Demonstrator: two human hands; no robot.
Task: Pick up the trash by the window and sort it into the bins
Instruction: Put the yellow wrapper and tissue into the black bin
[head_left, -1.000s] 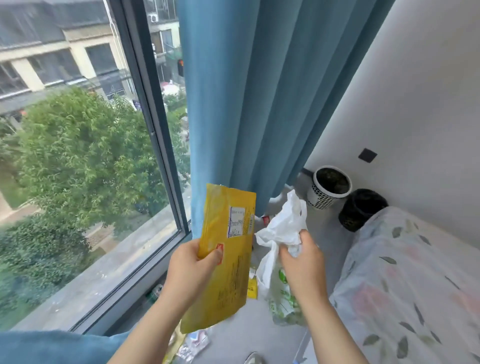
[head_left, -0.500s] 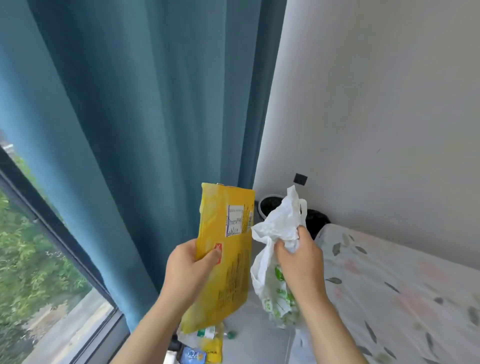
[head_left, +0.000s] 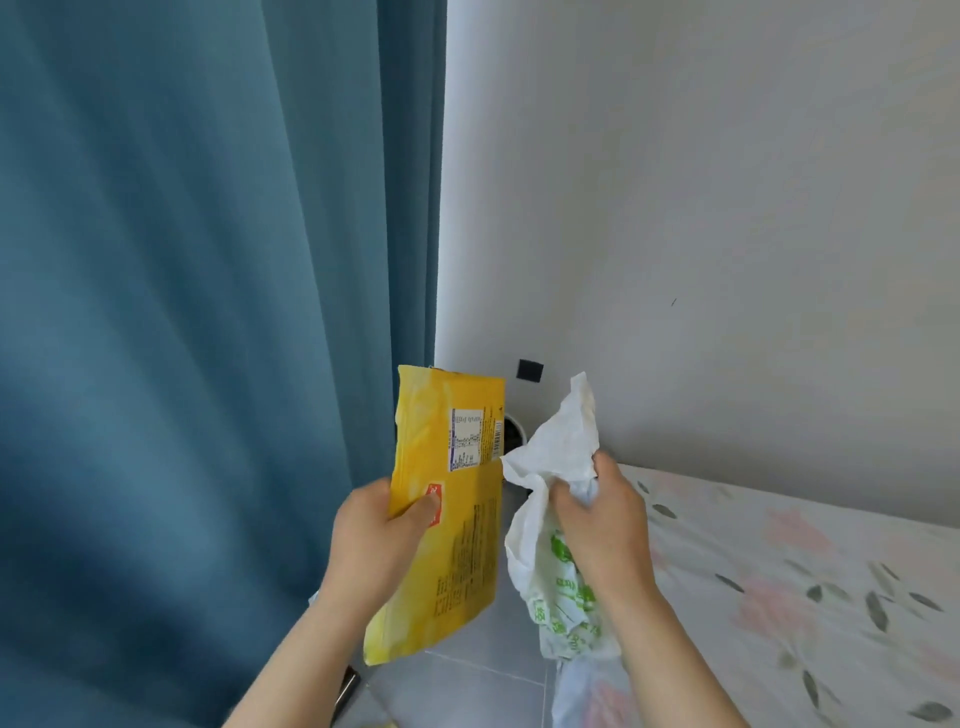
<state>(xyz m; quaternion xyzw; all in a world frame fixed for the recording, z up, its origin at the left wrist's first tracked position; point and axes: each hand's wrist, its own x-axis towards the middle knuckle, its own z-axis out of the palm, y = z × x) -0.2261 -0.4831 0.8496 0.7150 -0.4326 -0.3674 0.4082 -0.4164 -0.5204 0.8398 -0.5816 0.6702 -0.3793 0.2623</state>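
My left hand (head_left: 376, 540) grips a flat yellow snack bag (head_left: 447, 499) with a white label, held upright in front of me. Just to its right, my right hand (head_left: 602, 525) clutches a crumpled white plastic bag with green print (head_left: 558, 561), which hangs down below the fist. Behind the two items, only a sliver of the white bin (head_left: 517, 431) shows against the wall; the rest of it is hidden by the bags. The black bin is out of sight.
A heavy blue curtain (head_left: 208, 312) fills the left half. A white wall (head_left: 701, 208) with a small black square (head_left: 530, 370) stands ahead. A bed with a floral cover (head_left: 805, 597) lies at the right. Grey floor tiles (head_left: 467, 680) show below.
My view has swung right, away from the window; the tree and window frame have left the picture. The bins have slipped behind the held bags. Both hands keep their grips.
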